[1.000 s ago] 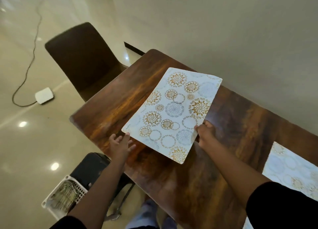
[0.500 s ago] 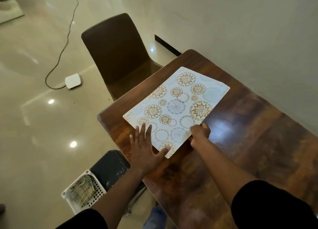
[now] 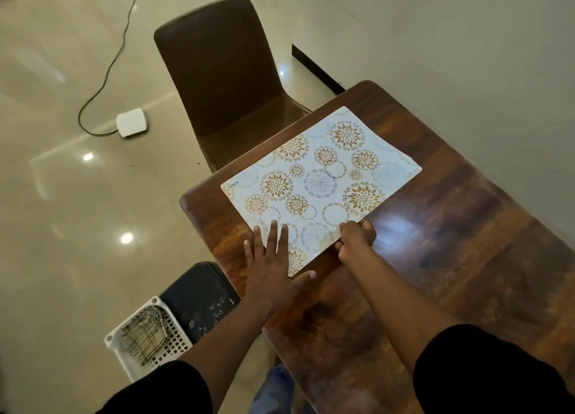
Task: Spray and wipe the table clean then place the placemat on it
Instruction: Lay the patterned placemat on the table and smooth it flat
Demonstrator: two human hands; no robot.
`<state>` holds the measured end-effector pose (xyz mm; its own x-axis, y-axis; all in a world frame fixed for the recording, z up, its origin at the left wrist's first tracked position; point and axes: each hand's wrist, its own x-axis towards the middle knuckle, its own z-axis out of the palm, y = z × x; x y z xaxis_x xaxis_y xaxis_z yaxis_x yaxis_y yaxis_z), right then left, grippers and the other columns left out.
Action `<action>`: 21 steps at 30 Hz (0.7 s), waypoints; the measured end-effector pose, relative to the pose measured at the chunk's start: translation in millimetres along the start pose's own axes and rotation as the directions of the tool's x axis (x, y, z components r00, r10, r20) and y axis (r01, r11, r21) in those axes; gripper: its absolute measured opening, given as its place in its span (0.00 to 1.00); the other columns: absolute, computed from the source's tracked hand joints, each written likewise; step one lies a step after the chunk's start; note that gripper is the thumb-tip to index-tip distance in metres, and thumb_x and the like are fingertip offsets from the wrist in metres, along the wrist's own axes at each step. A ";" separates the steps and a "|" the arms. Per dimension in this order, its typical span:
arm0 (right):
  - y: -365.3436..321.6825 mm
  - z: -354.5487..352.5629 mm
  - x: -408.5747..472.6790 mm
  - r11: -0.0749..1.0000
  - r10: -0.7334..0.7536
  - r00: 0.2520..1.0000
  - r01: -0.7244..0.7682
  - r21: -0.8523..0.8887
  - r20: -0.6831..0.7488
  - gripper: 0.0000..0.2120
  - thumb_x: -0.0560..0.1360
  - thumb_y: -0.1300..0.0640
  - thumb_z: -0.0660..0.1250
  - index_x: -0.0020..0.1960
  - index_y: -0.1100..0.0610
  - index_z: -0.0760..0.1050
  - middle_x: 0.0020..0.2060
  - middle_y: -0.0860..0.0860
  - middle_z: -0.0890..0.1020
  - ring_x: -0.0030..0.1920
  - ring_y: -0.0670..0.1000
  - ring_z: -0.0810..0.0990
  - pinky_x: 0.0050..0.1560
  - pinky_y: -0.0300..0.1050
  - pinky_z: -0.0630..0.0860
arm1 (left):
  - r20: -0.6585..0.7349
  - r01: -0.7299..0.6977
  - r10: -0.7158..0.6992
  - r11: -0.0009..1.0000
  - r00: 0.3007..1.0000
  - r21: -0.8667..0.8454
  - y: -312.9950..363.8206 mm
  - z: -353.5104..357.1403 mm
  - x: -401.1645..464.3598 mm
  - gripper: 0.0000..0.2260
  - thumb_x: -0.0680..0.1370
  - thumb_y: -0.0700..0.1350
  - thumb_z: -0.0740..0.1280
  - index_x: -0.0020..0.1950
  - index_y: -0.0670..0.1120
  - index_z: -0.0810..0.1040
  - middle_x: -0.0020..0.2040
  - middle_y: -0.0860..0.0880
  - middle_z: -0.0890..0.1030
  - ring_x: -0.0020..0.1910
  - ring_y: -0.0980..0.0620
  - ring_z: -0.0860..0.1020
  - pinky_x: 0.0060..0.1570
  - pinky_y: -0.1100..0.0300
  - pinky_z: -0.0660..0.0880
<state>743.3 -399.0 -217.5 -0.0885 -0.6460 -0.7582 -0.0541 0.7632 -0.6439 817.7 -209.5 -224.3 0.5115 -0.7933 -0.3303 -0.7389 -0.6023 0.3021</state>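
Both hands (image 3: 311, 251) on placemat (image 3: 320, 183), table (image 3: 451, 258).

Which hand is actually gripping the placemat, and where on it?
The right hand pinches the placemat at its near edge; the left hand presses flat on its corner.

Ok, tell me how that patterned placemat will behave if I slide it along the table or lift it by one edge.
The placemat looks thin and sheet-like, so it would probably droop if lifted by one edge. It seems light: the right hand pinches its near edge alone. On the glossy table it may slide easily, which may be why the left hand presses it flat.
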 end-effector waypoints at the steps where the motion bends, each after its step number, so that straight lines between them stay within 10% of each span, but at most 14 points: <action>1: 0.7 1.2 0.7 1.000 0.006 1.000 -0.006 0.012 0.009 0.15 0.77 0.69 0.60 0.55 0.51 0.71 0.39 0.51 0.79 0.33 0.50 0.69 0.31 0.42 0.65 | 0.004 0.007 -0.007 1.000 1.000 0.003 -0.7 1.1 1.9 0.50 0.75 0.81 0.45 0.86 0.53 0.32 0.85 0.50 0.28 0.82 0.41 0.25 0.80 0.36 0.30; 10: 2.7 4.6 11.5 0.997 -0.046 0.996 0.050 -0.058 0.071 0.12 0.79 0.69 0.65 0.60 0.58 0.74 0.49 0.55 0.82 0.44 0.52 0.80 0.55 0.56 0.82 | 0.019 0.029 -0.030 0.999 0.999 0.032 -9.3 4.7 13.6 0.44 0.78 0.74 0.42 0.87 0.50 0.37 0.86 0.43 0.31 0.84 0.39 0.28 0.81 0.34 0.32; 17: -10.0 -5.8 11.8 0.926 -0.162 0.985 0.173 -0.335 0.062 0.15 0.79 0.66 0.68 0.64 0.59 0.71 0.55 0.57 0.80 0.45 0.54 0.83 0.34 0.45 0.82 | 0.081 0.009 -0.020 0.990 0.997 0.138 -9.7 4.6 11.6 0.40 0.85 0.69 0.52 0.88 0.51 0.38 0.86 0.42 0.34 0.84 0.32 0.34 0.79 0.28 0.34; 21: -19.9 -22.1 12.3 0.679 -0.372 0.925 0.325 -0.658 0.073 0.25 0.77 0.62 0.68 0.71 0.55 0.64 0.61 0.57 0.77 0.53 0.60 0.82 0.46 0.50 0.79 | 0.051 0.007 -0.014 0.991 0.999 0.132 -9.9 5.9 12.0 0.40 0.84 0.69 0.54 0.88 0.51 0.39 0.86 0.42 0.34 0.84 0.32 0.34 0.79 0.27 0.33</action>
<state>721.3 -421.8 -211.7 0.0109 -0.8828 -0.4695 -0.7200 0.3190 -0.6163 828.6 -212.5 -236.5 0.4984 -0.7794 -0.3796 -0.7868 -0.5905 0.1794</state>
